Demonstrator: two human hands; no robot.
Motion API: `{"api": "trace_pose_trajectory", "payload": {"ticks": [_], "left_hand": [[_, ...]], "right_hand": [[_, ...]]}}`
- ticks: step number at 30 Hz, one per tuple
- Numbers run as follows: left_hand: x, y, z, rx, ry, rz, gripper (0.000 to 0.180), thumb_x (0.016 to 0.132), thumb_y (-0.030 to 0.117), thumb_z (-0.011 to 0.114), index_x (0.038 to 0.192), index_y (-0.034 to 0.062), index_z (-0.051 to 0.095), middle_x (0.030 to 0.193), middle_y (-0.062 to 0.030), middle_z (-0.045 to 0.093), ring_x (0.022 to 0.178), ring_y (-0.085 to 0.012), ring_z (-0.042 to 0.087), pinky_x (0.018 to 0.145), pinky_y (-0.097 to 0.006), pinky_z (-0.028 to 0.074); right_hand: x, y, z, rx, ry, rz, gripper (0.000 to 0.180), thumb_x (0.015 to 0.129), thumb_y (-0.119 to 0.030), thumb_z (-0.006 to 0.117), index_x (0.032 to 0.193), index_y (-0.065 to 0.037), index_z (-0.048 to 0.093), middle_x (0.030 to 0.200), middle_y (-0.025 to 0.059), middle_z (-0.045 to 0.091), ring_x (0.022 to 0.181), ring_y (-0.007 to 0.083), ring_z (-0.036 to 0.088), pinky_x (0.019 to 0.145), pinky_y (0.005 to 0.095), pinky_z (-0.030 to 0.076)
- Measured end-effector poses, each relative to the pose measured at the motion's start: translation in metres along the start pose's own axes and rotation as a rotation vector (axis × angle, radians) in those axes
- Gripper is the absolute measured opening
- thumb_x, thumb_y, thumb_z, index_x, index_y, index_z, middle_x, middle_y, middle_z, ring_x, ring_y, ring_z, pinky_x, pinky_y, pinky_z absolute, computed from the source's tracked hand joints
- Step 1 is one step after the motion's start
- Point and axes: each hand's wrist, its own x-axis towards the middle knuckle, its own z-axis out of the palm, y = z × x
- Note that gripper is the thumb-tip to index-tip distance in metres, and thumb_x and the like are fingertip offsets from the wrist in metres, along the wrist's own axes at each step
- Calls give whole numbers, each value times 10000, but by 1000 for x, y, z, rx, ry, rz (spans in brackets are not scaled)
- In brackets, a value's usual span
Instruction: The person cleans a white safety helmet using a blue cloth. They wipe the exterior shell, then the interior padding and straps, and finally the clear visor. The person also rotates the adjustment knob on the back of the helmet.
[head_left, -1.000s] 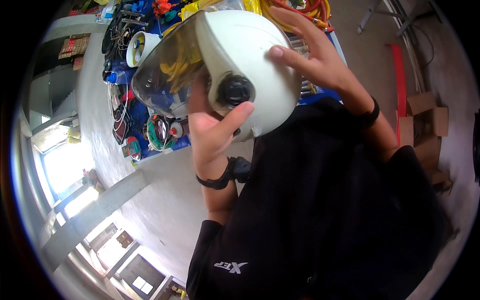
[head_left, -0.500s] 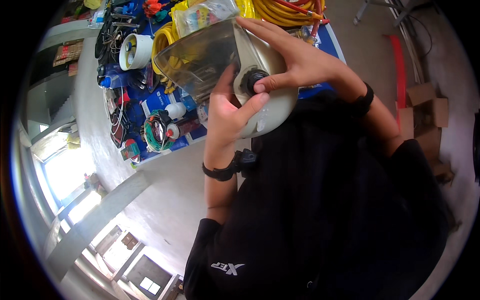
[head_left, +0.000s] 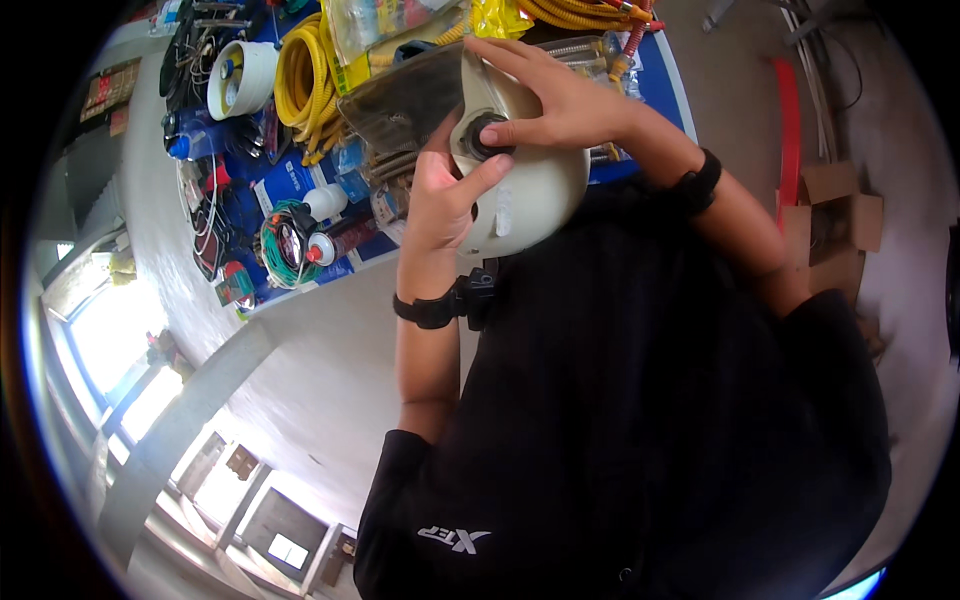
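Between my hands is a cream-coloured face shield [head_left: 540, 195] with a smoky see-through visor [head_left: 405, 100] pointing left. A round black knob [head_left: 483, 136] sits on the side facing up. My left hand [head_left: 440, 200] grips the shield at its lower left, thumb lying beside the knob and fingers partly hidden behind the visor's edge. From the right, my right hand [head_left: 575, 105] spreads over the shell, fingertips at its upper corner and thumb pressed on the knob. The shield is held up in front of my chest, over the table's near edge.
On the blue table [head_left: 672, 95] lie a coiled yellow hose [head_left: 305, 85], a white round container [head_left: 240, 80], a spray can [head_left: 340, 242], a green wire coil [head_left: 285, 245] and plastic bags [head_left: 385, 25]. An opened cardboard box [head_left: 835, 215] stands on the floor at right, near a red strip [head_left: 790, 130].
Both hands and the shield have shifted slightly left in the picture, and the visor looks more foreshortened. The grip and the right thumb on the knob stay the same.
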Motion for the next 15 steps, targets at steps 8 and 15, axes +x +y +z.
{"api": "trace_pose_trajectory", "payload": {"ticks": [8, 15], "left_hand": [[3, -6, -6, -2, -22, -19, 666, 795, 17, 798, 1387, -46, 498, 1203, -89, 639, 1104, -161, 614, 977, -301, 490], [-1, -1, -12, -29, 19, -33, 684, 821, 69, 802, 1414, -40, 478, 1209, -85, 642, 1085, -152, 614, 960, -288, 488]], "right_hand": [[6, 2, -8, 53, -121, -5, 1022, 847, -490, 768, 1619, -113, 215, 1610, 227, 285, 1486, 367, 309, 1204, 418, 289], [-13, -19, -3, 27, 158, -170, 429, 846, -325, 797, 1215, -154, 660, 1460, 169, 497, 1357, 394, 440, 1114, 470, 369]]}}
